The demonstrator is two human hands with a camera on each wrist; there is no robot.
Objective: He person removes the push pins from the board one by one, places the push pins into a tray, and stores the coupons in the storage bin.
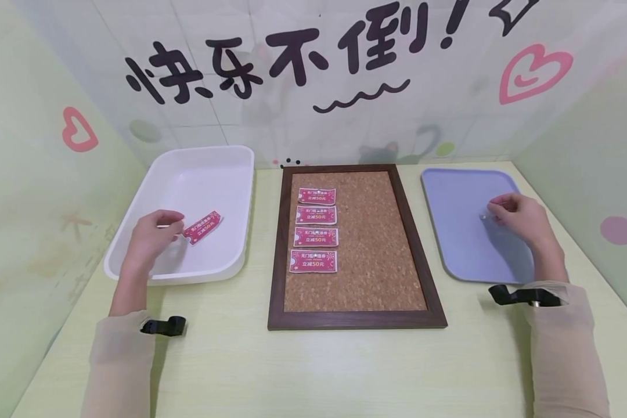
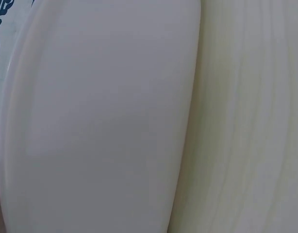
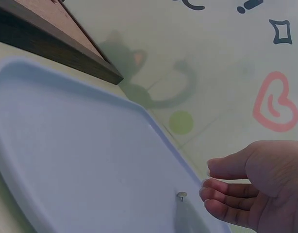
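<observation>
In the head view my left hand (image 1: 154, 235) is over the white tray (image 1: 242, 232), its thumb and forefinger pinching the left end of a pink paper coupon (image 1: 204, 227). The left wrist view shows mostly the tray's outer wall (image 2: 105, 121). My right hand (image 1: 525, 219) hovers above the blue tray (image 1: 457, 244) with loosely bent fingers. Just off its fingertips sits a small metal thumbtack (image 3: 182, 195), and in the right wrist view a gap separates thumb (image 3: 231, 167) and forefinger, holding nothing. Between the trays lies a framed corkboard (image 1: 376, 249).
Several pink coupons (image 1: 314, 261) form a column down the corkboard's left half, small shiny tacks on them. The board's dark wooden frame (image 1: 357, 321) stands between the two trays. A printed wall (image 1: 313, 133) closes off the back of the pale table (image 1: 313, 371).
</observation>
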